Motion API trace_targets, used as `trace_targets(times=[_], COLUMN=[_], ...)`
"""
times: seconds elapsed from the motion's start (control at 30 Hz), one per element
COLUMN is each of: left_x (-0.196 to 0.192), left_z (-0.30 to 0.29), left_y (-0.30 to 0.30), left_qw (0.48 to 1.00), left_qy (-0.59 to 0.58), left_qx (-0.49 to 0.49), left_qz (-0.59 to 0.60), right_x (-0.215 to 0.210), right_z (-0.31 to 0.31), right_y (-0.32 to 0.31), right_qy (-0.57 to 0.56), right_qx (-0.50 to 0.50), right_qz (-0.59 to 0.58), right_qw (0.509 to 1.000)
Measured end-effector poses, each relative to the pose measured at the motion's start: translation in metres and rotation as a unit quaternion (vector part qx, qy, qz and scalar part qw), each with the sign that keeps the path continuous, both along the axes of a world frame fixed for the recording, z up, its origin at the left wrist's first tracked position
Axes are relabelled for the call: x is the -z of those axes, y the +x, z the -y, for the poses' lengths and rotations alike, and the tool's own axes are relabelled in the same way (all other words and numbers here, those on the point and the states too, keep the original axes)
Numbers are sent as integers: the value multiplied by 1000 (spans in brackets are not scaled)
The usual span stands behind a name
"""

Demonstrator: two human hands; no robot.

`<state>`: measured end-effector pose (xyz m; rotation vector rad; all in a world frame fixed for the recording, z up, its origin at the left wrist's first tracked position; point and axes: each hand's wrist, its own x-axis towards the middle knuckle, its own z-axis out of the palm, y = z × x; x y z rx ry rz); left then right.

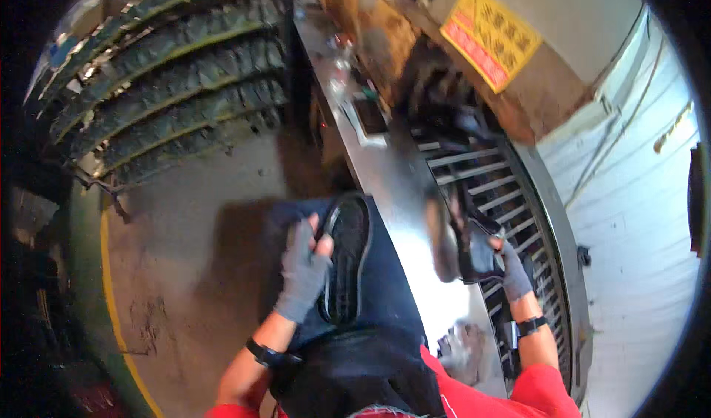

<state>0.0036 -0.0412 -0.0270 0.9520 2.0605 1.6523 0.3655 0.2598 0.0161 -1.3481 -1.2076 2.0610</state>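
My left hand (304, 270), in a grey glove with bare fingertips, is closed on the edge of a black shoe sole (346, 259). The sole has a pale rim and lies over my dark-clothed lap, its hollow side up. Out to the right, my right hand (511, 266), gloved alike, grips a dark shoe upper (478, 255) above the slatted conveyor (529, 247). Motion blurs this piece, so its exact shape is unclear. Beside it, over the metal ledge, a blurred brown, elongated thing (442, 240) shows; whether it is joined to the upper I cannot tell.
The shiny metal ledge (400, 188) runs along the conveyor and carries a phone-like dark slab (369, 116). Farther off stands a machine housing with a yellow and red sign (491, 36). Racks of dark, shoe-like pieces (185, 70) fill the far left. Crumpled material (463, 347) lies near my right side.
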Motion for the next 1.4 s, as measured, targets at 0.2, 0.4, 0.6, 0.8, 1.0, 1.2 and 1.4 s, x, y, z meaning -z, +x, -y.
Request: trace_targets(times=[0.2,0.4,0.6,0.8,1.0,1.2,1.4], left_x=[-54,-68,-38,-1,-18,-48,-74], left_z=[-51,-36,-43,-73,-62,-42,-30], left_y=[16,5,-17,-43,-55,-74,-63], left_qw=[939,662,880,939,978,936,846], left_qy=[184,375,208,-196,-88,137,273], left_qx=[90,292,210,65,189,59,241], left_qz=[275,580,373,-275,19,320,389], right_x=[-19,-29,-26,-35,-35,-25,3], right_z=[115,169,167,150,131,145,173], right_y=[-83,-143,-154,-141,-132,-154,-186], right_qy=[105,66,-111,-130,-193,-194,-218], right_qx=[-214,-270,-245,-89,-43,-98,-171], right_qz=[-125,-194,-128,-152,-148,-196,-215], right_qw=[963,941,955,976,969,956,937])
